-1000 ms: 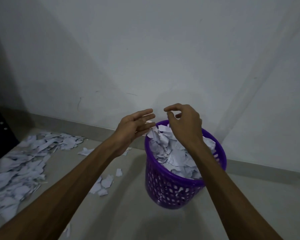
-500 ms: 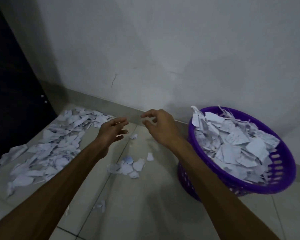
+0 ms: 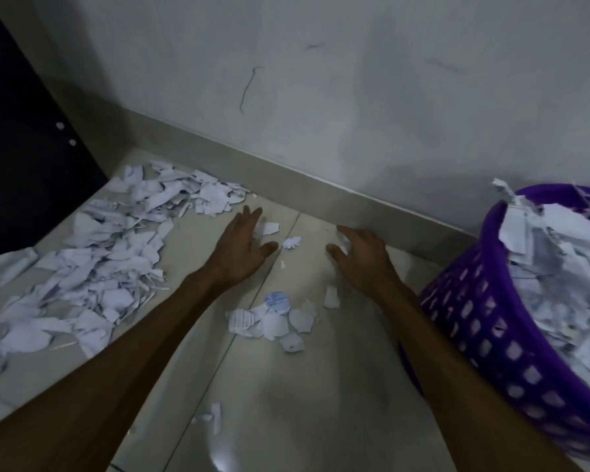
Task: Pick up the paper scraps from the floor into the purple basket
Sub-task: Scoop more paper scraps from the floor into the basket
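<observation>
The purple basket [image 3: 484, 321] stands at the right edge, heaped with white paper scraps. A big pile of scraps [image 3: 92, 267] covers the floor at the left. A smaller cluster of scraps [image 3: 273, 321] lies between my forearms. My left hand [image 3: 239, 250] reaches down over the floor with fingers straight, its fingertips at a small scrap [image 3: 269, 228]. My right hand [image 3: 361, 253] hovers low near the skirting with fingers loosely spread, a bit of white paper [image 3: 343, 240] showing at its fingers. A tiny frayed scrap [image 3: 292, 242] lies between both hands.
A white wall with a grey skirting [image 3: 321, 189] runs behind the hands. A dark door or cabinet [image 3: 21, 137] stands at the left. A couple of stray scraps [image 3: 212, 417] lie on the floor tiles near me.
Both hands left the basket, swung left and dropped towards the floor by the skirting. The view turned left, so the basket now sits at the right edge.
</observation>
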